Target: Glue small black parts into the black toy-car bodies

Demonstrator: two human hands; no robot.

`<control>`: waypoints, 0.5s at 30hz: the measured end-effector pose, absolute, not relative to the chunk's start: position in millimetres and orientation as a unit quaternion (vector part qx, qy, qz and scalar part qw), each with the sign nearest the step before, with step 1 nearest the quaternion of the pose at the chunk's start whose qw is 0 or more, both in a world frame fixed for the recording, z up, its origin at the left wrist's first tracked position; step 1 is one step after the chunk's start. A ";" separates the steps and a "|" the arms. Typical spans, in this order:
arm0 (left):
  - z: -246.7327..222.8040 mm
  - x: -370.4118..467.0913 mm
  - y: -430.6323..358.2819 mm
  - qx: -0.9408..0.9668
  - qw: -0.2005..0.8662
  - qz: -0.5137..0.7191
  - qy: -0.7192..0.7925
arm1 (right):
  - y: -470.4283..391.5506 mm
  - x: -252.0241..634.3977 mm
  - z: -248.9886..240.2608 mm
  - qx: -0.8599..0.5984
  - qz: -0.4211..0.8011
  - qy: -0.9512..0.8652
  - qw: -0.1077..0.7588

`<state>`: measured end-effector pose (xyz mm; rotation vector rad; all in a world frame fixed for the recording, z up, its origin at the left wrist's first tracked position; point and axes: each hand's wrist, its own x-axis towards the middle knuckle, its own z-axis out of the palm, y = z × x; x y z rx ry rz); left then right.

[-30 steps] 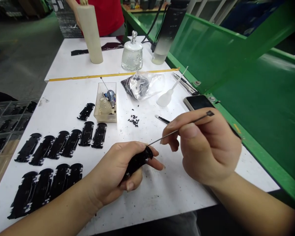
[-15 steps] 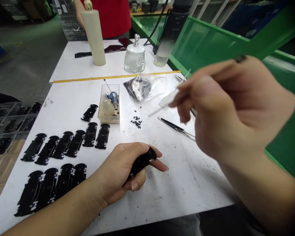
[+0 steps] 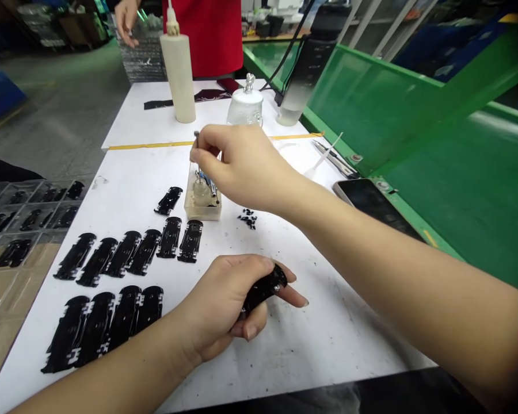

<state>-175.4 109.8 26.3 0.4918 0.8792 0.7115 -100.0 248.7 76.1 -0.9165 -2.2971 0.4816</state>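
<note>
My left hand [image 3: 237, 299] is closed around a black plastic car chassis [image 3: 263, 287], thumb on top and two fingertips sticking out past it. Farther off, my right hand [image 3: 233, 161] pinches a thin ball-ended metal rod [image 3: 197, 138], held upright. The rod's lower part reaches down to a small clear bottle [image 3: 202, 192] in an open plastic box [image 3: 202, 213]; whether its tip touches liquid I cannot tell. Beside the box lies a pile of tiny black pieces [image 3: 247, 218]. More black chassis [image 3: 144, 251] lie in rows on the left of the white table.
A white fine-tipped nozzle [image 3: 323, 158] and tweezers [image 3: 336, 158] lie beyond my right forearm, near a phone [image 3: 375, 204]. A squeeze bottle [image 3: 179, 77], a glass jar [image 3: 245, 106] and a tumbler [image 3: 302, 75] stand at the back. Compartment trays [image 3: 12, 253] flank the left; a person in red stands opposite.
My right hand has put down the white nozzle, moved left over the box and taken hold of the ball-ended rod. My left hand keeps the chassis in about the same pose.
</note>
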 end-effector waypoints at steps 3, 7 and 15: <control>28.2 -174.2 109.2 0.222 0.812 0.341 0.418 | 243.0 -90.9 71.0 -0.371 0.178 -0.870 0.272; 31.7 -171.6 106.9 0.189 0.800 0.370 0.433 | 214.4 -58.7 76.8 -0.429 0.159 -0.841 0.289; 33.8 -163.5 107.8 0.106 0.783 0.419 0.447 | 135.4 -3.1 52.6 -0.519 0.137 -0.783 0.314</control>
